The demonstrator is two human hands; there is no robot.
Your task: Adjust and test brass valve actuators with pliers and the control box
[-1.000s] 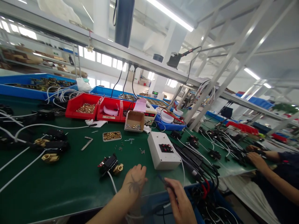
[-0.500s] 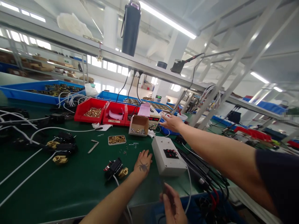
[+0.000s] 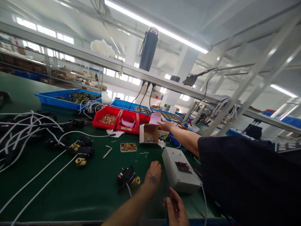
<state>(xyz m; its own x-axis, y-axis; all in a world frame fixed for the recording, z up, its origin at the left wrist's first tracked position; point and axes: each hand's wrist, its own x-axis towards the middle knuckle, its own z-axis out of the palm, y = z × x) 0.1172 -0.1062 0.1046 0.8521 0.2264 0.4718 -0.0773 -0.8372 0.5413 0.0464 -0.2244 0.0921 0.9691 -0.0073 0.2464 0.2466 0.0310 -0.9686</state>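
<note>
My left hand [image 3: 154, 174], with a spider tattoo on its back, rests low over the green mat. Its fingers are curled inward and the fingertips are hidden. To its left lies a black device with a brass fitting [image 3: 127, 177] and a white cable. Close to the front edge, my right hand [image 3: 176, 208] has thumb and fingers pinched around something thin and dark, too blurred to name. A grey-white box with black terminals [image 3: 180, 169] stands just beyond it. Small pins [image 3: 135, 160] are scattered on the mat ahead of my left hand.
A co-worker's arm [image 3: 185, 138] reaches in from the right, its hand at a pink paper [image 3: 155, 118] above a cardboard box [image 3: 148, 138]. Red bins [image 3: 107, 119], a tray of brass nuts [image 3: 128, 147], a hex key [image 3: 107, 152] and cabled devices [image 3: 82, 149] lie around.
My view has turned, so the bench appears shifted rightward. My left hand's spread fingers have curled in. The co-worker's hand has moved left to the pink paper, the body leaning further in.
</note>
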